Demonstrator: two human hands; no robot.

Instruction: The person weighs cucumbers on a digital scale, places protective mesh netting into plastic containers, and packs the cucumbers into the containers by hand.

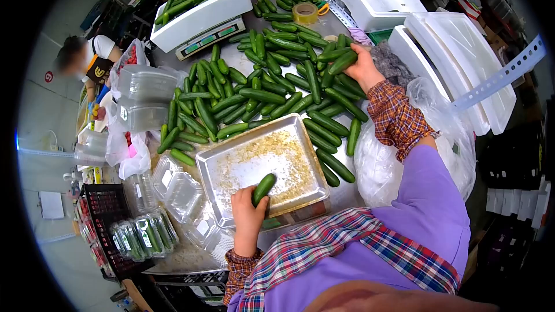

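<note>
My left hand [248, 212] is closed around one end of a cucumber [265, 189], which stands tilted over the near side of a shallow metal tray [209, 182]. Pale crumbly residue covers the tray's bottom. At the right side of a large heap of cucumbers [231, 101], my right hand [363, 68] grips another cucumber [343, 62]. A further cucumber lies close against that one, and I cannot tell whether the hand holds it too. The heap spreads over the metal table behind and around the tray.
A white foam box [203, 14] of cucumbers rests on a scale [211, 39]. Clear plastic boxes [179, 188] lie left of the tray; packed cucumbers [144, 236] stand by a black crate [104, 208]. Plastic bags [384, 164] and foam boxes [378, 0] are at right. Two other people work beyond.
</note>
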